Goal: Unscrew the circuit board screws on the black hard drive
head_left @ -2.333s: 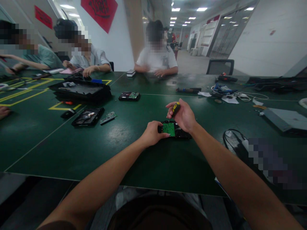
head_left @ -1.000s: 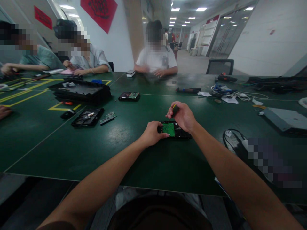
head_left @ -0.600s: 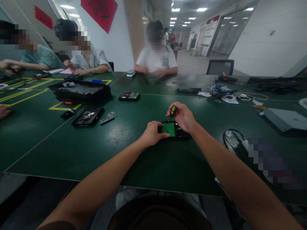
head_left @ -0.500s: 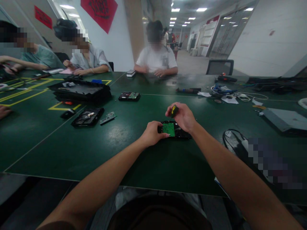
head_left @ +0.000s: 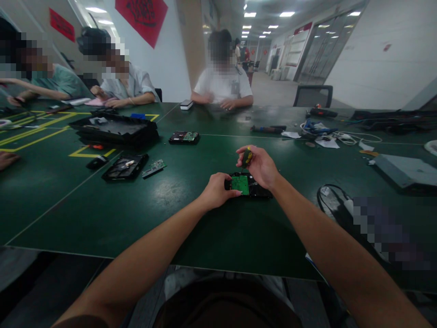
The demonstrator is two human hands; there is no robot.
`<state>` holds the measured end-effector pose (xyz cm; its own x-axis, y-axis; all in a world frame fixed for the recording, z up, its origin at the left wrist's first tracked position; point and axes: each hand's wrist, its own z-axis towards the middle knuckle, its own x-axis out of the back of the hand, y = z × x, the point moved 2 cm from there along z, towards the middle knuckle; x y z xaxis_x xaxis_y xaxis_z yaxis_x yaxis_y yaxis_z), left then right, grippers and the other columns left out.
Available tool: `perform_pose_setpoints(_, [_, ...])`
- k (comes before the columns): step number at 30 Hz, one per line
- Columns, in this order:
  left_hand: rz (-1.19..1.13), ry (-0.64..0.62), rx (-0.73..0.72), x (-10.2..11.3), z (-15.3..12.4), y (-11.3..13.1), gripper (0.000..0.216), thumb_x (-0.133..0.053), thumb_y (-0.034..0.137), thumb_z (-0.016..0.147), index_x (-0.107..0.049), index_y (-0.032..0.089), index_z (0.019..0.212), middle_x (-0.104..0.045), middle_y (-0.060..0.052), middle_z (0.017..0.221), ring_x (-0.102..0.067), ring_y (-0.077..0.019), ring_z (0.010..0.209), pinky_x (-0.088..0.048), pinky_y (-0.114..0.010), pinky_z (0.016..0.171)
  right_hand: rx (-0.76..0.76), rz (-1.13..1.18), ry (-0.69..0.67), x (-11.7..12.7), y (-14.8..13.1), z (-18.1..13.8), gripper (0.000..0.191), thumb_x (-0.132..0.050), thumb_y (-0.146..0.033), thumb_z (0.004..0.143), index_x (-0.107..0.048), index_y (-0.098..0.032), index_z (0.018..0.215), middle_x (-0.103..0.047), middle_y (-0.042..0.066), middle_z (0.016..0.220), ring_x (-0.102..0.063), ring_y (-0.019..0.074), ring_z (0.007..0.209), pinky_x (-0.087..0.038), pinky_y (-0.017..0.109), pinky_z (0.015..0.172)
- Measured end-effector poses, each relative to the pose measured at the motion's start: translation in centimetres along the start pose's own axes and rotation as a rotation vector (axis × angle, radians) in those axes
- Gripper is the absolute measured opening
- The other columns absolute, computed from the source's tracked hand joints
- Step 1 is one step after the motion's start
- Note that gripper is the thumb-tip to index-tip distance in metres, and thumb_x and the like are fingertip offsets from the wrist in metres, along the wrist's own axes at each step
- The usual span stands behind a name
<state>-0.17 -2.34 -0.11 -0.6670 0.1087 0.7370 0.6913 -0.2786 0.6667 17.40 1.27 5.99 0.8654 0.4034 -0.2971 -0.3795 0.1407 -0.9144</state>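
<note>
A hard drive [head_left: 260, 189] lies on the green table in front of me, its green circuit board facing up. Thumb and fingers of my left hand [head_left: 218, 189] grip the drive's left end. My right hand [head_left: 261, 166] is closed on a screwdriver [head_left: 247, 156] with a yellow and black handle, held nearly upright over the drive. The screwdriver's tip meets the drive near the board's far edge, though the exact contact spot is too small to make out.
To the left lie a loose circuit board [head_left: 154, 168], a black open case [head_left: 124, 167] and a stack of black trays [head_left: 114, 128]. Another hard drive [head_left: 184, 137] sits farther back. A grey metal box [head_left: 406, 171] and cables [head_left: 355, 136] are at right. Several people sit across the table.
The screwdriver handle has turned and tilted slightly in my right hand, whose fingers have shifted a little. My left hand and the hard drive stay in place.
</note>
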Motion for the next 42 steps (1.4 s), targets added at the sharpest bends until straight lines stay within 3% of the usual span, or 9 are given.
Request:
perform_pose_setpoints(4, [0.003,-0.005,0.002,-0.14,0.18,-0.16,0.064,-0.083,0.051,0.074,-0.064,0.015,0.124,-0.061,-0.014,0.129,-0.055,-0.0316,0.123,-0.046,-0.045,0.106,0.030,-0.036,-0.004,-0.04,-0.08,-0.05,0.033,-0.056,-0.049,0.093,-0.075,-0.024,0.102,-0.061,0.003,0.084,-0.060,0.0183,0.079,-0.049,0.036,0.081])
perform_pose_setpoints(10, [0.013,-0.004,0.012,-0.01,0.10,0.17,0.060,-0.084,0.049,0.074,-0.065,0.017,0.121,-0.063,-0.013,0.127,-0.057,-0.0310,0.122,-0.047,-0.043,0.105,0.019,0.003,0.037,0.11,-0.02,0.04,0.027,-0.063,-0.048,0.087,-0.068,-0.022,0.084,-0.064,0.002,0.081,-0.062,0.0182,0.078,-0.050,0.036,0.081])
perform_pose_setpoints(14, [0.004,0.010,0.008,0.09,-0.04,0.31,0.059,-0.084,0.048,0.074,-0.065,0.016,0.121,-0.063,-0.014,0.127,-0.056,-0.0323,0.122,-0.047,-0.045,0.105,-0.009,0.070,0.018,-0.02,0.05,-0.01,0.026,-0.063,-0.049,0.087,-0.064,-0.023,0.083,-0.062,0.001,0.077,-0.061,0.0186,0.074,-0.050,0.037,0.079])
perform_pose_setpoints(22, [-0.010,-0.003,0.011,0.03,0.01,0.20,0.063,-0.083,0.049,0.074,-0.064,0.015,0.123,-0.062,-0.015,0.128,-0.055,-0.0323,0.124,-0.047,-0.045,0.105,-0.039,0.043,-0.005,-0.10,-0.05,-0.02,0.049,-0.050,-0.065,0.092,-0.074,-0.022,0.088,-0.057,0.002,0.072,-0.056,0.0178,0.069,-0.050,0.037,0.078])
perform_pose_setpoints(30, [-0.014,-0.001,0.010,0.12,-0.05,0.22,0.063,-0.084,0.048,0.074,-0.064,0.016,0.124,-0.062,-0.015,0.129,-0.055,-0.0330,0.125,-0.047,-0.045,0.105,0.039,-0.065,-0.004,0.09,0.11,-0.02,0.031,-0.057,-0.047,0.094,-0.076,-0.022,0.092,-0.065,0.004,0.084,-0.060,0.0178,0.082,-0.048,0.033,0.081])
perform_pose_setpoints(39, [0.017,-0.005,0.007,0.16,-0.05,0.43,0.060,-0.083,0.047,0.075,-0.064,0.015,0.122,-0.062,-0.015,0.128,-0.056,-0.0316,0.122,-0.047,-0.043,0.105,0.006,0.047,0.026,0.12,0.21,-0.04,0.025,-0.067,-0.048,0.087,-0.067,-0.023,0.084,-0.069,0.003,0.087,-0.066,0.0202,0.085,-0.051,0.038,0.083])
perform_pose_setpoints(42, [0.010,0.002,0.011,0.20,-0.14,0.49,0.060,-0.083,0.047,0.076,-0.064,0.015,0.123,-0.062,-0.014,0.128,-0.056,-0.0315,0.122,-0.047,-0.043,0.105,-0.019,0.084,-0.006,0.02,0.14,-0.09,0.027,-0.064,-0.050,0.089,-0.066,-0.023,0.086,-0.066,0.001,0.076,-0.064,0.0189,0.074,-0.051,0.037,0.077])
